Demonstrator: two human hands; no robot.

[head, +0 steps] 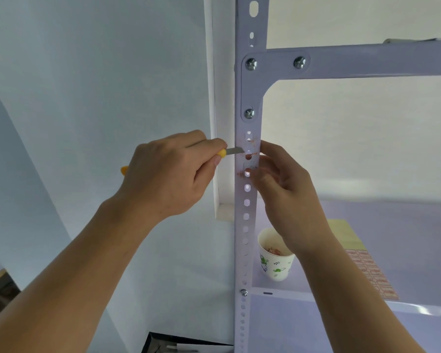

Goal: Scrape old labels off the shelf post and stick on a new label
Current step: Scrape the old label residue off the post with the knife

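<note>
Two hands work at a white shelf post (pixel 246 220) punched with a row of holes. The left hand (pixel 168 174) grips a yellow knife (pixel 222 152), its fingers curled tight around the handle and the thumb pressed near the front. The short metal blade sticks out to the right, and its tip touches the left part of the post's face. Just right of the blade tip, between two holes, torn reddish label scraps (pixel 253 159) cling to the post. The right hand (pixel 285 189) sits at the post's right edge at the same height, with its fingers bent toward the metal. I cannot tell whether they grip the edge or only rest against it.

Above the hands, a crossbar (pixel 367 59) is bolted to the post with three screws. Below, on the shelf (pixel 405 225) just right of the post, stands a paper cup (pixel 275 266) printed with green leaves, with reddish scraps inside. Farther right on the shelf, a sheet of red-printed labels (pixel 374 273) lies flat, partly over a pale yellow pad (pixel 341 230).
</note>
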